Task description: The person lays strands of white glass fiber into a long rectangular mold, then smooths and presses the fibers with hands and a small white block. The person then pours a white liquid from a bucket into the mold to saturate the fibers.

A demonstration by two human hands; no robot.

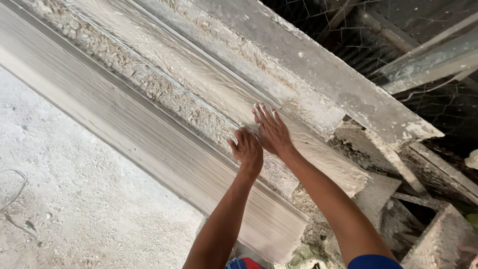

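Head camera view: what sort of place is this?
Probably a plaster moulding workshop. Both hands, left hand and right hand, press wet fibrous plaster in a long mould, above a dusty concrete floor near wire mesh.

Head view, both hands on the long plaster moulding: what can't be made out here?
- Left hand: palm and fingertips face down on the moulding, so contact is hidden.
- Right hand: palm is hidden; wet plaster coats the fingertips.
- Moulding: its far end is cut off at the top left edge.
- Behind the wire mesh: too dark to tell.
- Coloured item at the bottom edge: cropped, unidentifiable.
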